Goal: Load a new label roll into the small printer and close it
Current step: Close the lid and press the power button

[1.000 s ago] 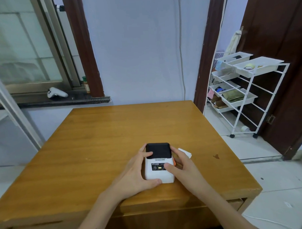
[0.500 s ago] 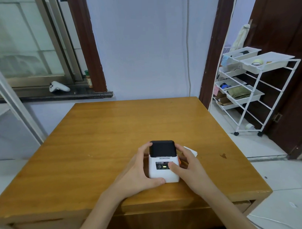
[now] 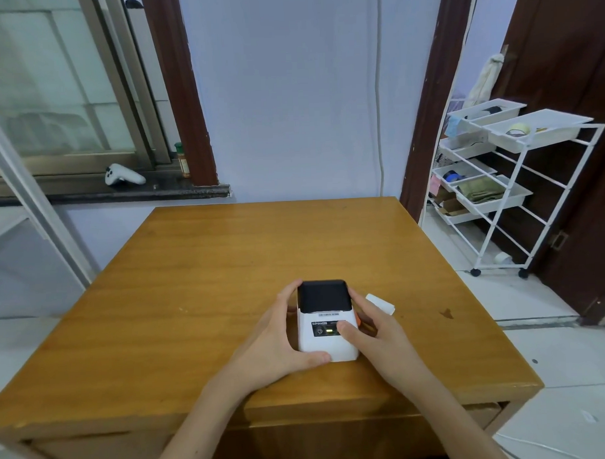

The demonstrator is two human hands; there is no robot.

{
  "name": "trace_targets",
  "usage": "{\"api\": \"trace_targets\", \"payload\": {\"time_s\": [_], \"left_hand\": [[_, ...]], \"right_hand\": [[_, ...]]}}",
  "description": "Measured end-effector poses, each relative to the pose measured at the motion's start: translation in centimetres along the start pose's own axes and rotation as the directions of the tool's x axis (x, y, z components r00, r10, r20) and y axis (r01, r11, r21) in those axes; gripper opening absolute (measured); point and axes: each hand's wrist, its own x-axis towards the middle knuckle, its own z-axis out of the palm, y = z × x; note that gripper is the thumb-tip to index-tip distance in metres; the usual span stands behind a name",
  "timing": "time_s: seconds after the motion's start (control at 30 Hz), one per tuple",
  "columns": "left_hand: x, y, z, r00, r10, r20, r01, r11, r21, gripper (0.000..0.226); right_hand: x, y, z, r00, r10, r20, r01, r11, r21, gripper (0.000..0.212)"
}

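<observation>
Near the front edge of the wooden table [image 3: 200, 301] stands the small white label printer [image 3: 326, 326], its black lid [image 3: 322, 295] down and a green light showing on the front panel. The left hand [image 3: 276, 347] wraps the printer's left side, thumb at the lower front corner and fingers up by the lid, grasping the body. The right hand [image 3: 376, 333] clasps the right side, its thumb pressed on the front panel by the light, fingers behind an orange tab. Just beyond the right hand lies a small white label roll [image 3: 381, 304], apart from the printer. Farther off, a white game controller [image 3: 123, 175] rests on the dark window sill [image 3: 104, 195], and a white wire rack [image 3: 498, 184] with trays stands at the doorway to the right.
</observation>
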Motion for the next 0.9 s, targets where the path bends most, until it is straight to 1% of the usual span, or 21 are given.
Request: {"api": "trace_targets", "payload": {"time_s": [0.1,0.3,0.43,0.57,0.77,0.9], "left_hand": [[-0.03,0.12,-0.07,1.000,-0.004,-0.004,0.004,1.000,0.004,0.112],[-0.08,0.36,0.00,1.000,-0.002,-0.002,0.002,1.000,0.012,0.114],[-0.26,0.29,-0.06,1.000,-0.001,-0.008,0.000,1.000,-0.021,0.109],[-0.12,-0.05,-0.02,1.000,0.020,0.003,-0.020,0.999,-0.034,0.112],[0.05,-0.21,-0.08,0.999,0.047,-0.005,-0.047,0.998,-0.033,0.112],[0.16,-0.26,-0.08,0.998,0.054,-0.012,-0.054,0.998,-0.026,0.113]], "right_hand": [[-0.05,0.15,0.10,1.000,0.005,-0.012,-0.005,1.000,-0.003,0.062],[-0.11,0.07,0.10,1.000,0.004,-0.023,-0.004,1.000,0.002,0.062],[-0.31,0.02,0.13,0.999,-0.009,-0.031,0.009,1.000,0.001,0.057],[-0.16,0.14,0.13,0.999,-0.002,-0.047,0.001,1.000,-0.005,0.059],[0.13,0.52,0.10,0.998,-0.002,-0.070,-0.002,0.998,-0.068,0.061],[0.18,0.58,0.13,0.997,-0.007,-0.078,0.002,0.998,-0.063,0.060]]}}
